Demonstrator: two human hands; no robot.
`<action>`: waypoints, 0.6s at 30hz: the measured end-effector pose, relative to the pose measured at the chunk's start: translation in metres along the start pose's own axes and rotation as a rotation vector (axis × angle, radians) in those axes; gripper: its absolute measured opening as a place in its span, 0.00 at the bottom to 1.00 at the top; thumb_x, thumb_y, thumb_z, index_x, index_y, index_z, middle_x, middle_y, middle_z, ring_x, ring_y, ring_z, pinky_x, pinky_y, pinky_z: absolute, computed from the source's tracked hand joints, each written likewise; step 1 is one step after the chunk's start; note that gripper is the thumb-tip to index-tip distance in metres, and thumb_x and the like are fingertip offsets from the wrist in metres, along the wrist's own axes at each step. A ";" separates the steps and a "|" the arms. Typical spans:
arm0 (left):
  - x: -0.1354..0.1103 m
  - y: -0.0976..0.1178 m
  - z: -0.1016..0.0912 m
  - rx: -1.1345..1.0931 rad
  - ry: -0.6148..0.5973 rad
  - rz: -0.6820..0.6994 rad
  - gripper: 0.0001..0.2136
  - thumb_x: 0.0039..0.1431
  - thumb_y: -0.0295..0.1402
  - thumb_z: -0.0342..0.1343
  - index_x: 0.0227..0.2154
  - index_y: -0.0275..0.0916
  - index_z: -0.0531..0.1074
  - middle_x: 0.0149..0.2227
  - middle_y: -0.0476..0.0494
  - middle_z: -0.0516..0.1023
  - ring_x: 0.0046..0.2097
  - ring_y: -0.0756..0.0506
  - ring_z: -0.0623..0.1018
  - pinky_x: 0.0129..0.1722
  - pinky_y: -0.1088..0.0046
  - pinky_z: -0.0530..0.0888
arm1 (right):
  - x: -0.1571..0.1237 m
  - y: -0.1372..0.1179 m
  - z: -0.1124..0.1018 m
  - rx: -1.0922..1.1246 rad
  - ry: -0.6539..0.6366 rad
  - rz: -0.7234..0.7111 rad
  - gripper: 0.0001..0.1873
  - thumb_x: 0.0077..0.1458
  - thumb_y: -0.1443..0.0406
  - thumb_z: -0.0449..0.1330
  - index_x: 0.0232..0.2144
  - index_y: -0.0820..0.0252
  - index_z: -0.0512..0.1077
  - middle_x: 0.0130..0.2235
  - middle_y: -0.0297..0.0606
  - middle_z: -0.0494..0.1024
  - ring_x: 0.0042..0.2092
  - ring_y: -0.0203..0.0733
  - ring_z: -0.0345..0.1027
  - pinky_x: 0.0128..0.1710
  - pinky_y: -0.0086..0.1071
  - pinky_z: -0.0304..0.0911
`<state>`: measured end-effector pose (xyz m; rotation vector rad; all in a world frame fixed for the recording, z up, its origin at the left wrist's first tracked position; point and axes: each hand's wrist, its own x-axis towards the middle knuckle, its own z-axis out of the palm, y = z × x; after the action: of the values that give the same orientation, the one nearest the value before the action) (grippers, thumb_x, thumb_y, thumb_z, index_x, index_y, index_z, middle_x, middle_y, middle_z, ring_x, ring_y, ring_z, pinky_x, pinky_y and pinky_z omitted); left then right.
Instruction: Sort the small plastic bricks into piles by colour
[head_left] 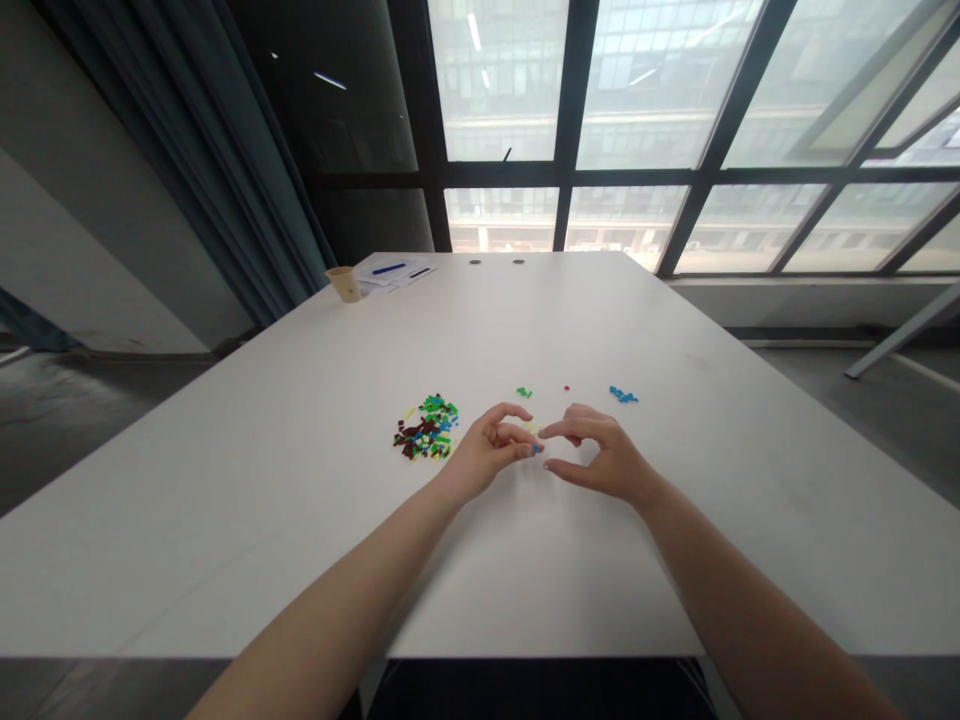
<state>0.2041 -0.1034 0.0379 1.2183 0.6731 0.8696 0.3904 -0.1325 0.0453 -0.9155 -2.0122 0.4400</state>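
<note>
Head cam: L hand (487,452) pinching small blue brick (537,449) at fingertips; R hand (600,452) just beside, half-open, thumb & index apart, nothing seen in it. Mixed brick pile (426,428) at 10 o'clock on white counter (600,330); green bits (523,392) & red bit (566,387) at 12, blue bits (622,394) at 1; paper cup (344,283) far off at 11.

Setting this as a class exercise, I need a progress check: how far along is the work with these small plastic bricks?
Already set apart: a green cluster, one red brick and a blue cluster. In hand: a small blue brick sits at the left hand's fingertips, though a firm grip is unclear; the right hand is beside it, near pale yellow bricks. Left: the much larger mixed pile of green, blue, yellow and dark red bricks.
</note>
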 end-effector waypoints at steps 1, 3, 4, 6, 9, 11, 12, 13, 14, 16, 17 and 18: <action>0.001 -0.001 -0.001 -0.001 -0.008 -0.007 0.18 0.38 0.31 0.65 0.34 0.38 0.64 0.25 0.49 0.77 0.29 0.50 0.75 0.33 0.74 0.67 | 0.000 0.001 0.001 -0.002 0.003 0.003 0.10 0.45 0.63 0.61 0.34 0.56 0.74 0.23 0.31 0.63 0.27 0.33 0.57 0.29 0.28 0.56; 0.002 -0.004 -0.002 -0.002 -0.023 -0.017 0.19 0.38 0.31 0.65 0.34 0.37 0.64 0.24 0.49 0.77 0.28 0.51 0.75 0.32 0.76 0.67 | 0.000 0.003 0.003 -0.005 0.012 0.012 0.08 0.47 0.64 0.60 0.32 0.56 0.74 0.23 0.31 0.63 0.27 0.32 0.57 0.29 0.28 0.56; 0.002 -0.005 -0.003 -0.002 -0.027 -0.020 0.19 0.39 0.31 0.65 0.34 0.37 0.65 0.24 0.49 0.77 0.27 0.52 0.74 0.31 0.76 0.66 | 0.000 0.004 0.005 -0.006 0.016 0.017 0.07 0.47 0.64 0.59 0.32 0.56 0.74 0.23 0.31 0.62 0.26 0.32 0.57 0.28 0.27 0.56; 0.003 -0.007 -0.003 0.001 -0.031 -0.025 0.19 0.39 0.31 0.65 0.34 0.37 0.65 0.24 0.50 0.77 0.26 0.52 0.73 0.31 0.77 0.66 | 0.000 0.004 0.007 -0.007 0.011 0.024 0.06 0.47 0.65 0.59 0.30 0.57 0.75 0.22 0.30 0.62 0.26 0.32 0.57 0.28 0.27 0.55; 0.004 -0.010 -0.003 0.007 -0.022 -0.035 0.19 0.38 0.33 0.65 0.34 0.37 0.65 0.24 0.49 0.77 0.27 0.52 0.73 0.32 0.76 0.66 | 0.001 0.003 0.010 -0.011 -0.018 0.026 0.06 0.46 0.68 0.59 0.30 0.58 0.75 0.22 0.30 0.62 0.26 0.32 0.57 0.28 0.27 0.55; 0.005 -0.012 -0.003 0.024 -0.015 -0.038 0.19 0.38 0.34 0.65 0.34 0.37 0.65 0.25 0.49 0.77 0.28 0.52 0.73 0.33 0.75 0.66 | 0.002 0.003 0.010 -0.022 -0.033 0.026 0.06 0.46 0.69 0.58 0.29 0.58 0.75 0.22 0.30 0.61 0.26 0.32 0.57 0.28 0.27 0.55; 0.005 -0.013 -0.003 0.040 -0.013 -0.037 0.18 0.39 0.34 0.65 0.34 0.37 0.65 0.26 0.48 0.77 0.28 0.52 0.73 0.33 0.75 0.65 | 0.003 0.004 0.008 -0.032 -0.035 0.029 0.06 0.46 0.69 0.58 0.29 0.58 0.75 0.21 0.30 0.61 0.26 0.32 0.57 0.28 0.27 0.55; 0.005 -0.013 -0.003 0.060 -0.011 -0.036 0.18 0.40 0.35 0.64 0.34 0.37 0.65 0.26 0.48 0.77 0.29 0.52 0.73 0.33 0.75 0.65 | 0.003 0.007 0.004 -0.051 -0.027 0.041 0.06 0.46 0.68 0.58 0.29 0.58 0.75 0.21 0.30 0.61 0.25 0.32 0.57 0.28 0.27 0.55; 0.006 -0.014 -0.003 0.082 -0.010 -0.036 0.17 0.41 0.35 0.63 0.34 0.37 0.65 0.27 0.47 0.77 0.29 0.52 0.73 0.33 0.75 0.65 | 0.003 0.013 -0.001 -0.081 -0.004 0.069 0.06 0.47 0.67 0.58 0.29 0.59 0.75 0.21 0.30 0.62 0.25 0.32 0.57 0.28 0.27 0.54; 0.006 -0.014 -0.004 0.122 -0.006 -0.040 0.17 0.43 0.37 0.62 0.35 0.36 0.65 0.27 0.46 0.77 0.31 0.51 0.73 0.34 0.75 0.65 | 0.001 0.032 -0.016 -0.181 0.090 0.182 0.07 0.47 0.65 0.57 0.29 0.59 0.75 0.21 0.31 0.65 0.25 0.33 0.57 0.28 0.28 0.54; 0.006 -0.014 -0.005 0.138 -0.002 -0.044 0.17 0.43 0.37 0.62 0.35 0.36 0.65 0.27 0.46 0.77 0.31 0.51 0.73 0.34 0.75 0.65 | -0.002 0.044 -0.025 -0.253 0.160 0.276 0.08 0.47 0.63 0.57 0.29 0.60 0.75 0.22 0.32 0.66 0.24 0.33 0.56 0.28 0.28 0.54; 0.007 -0.015 -0.005 0.150 0.000 -0.047 0.17 0.44 0.38 0.61 0.35 0.36 0.65 0.27 0.46 0.77 0.32 0.50 0.74 0.34 0.74 0.65 | -0.006 0.058 -0.034 -0.328 0.229 0.380 0.10 0.47 0.62 0.57 0.30 0.61 0.75 0.23 0.34 0.68 0.25 0.33 0.57 0.28 0.28 0.54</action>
<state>0.2059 -0.0966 0.0226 1.3306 0.7755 0.7910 0.4458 -0.0994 0.0265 -1.4940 -1.7280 0.1965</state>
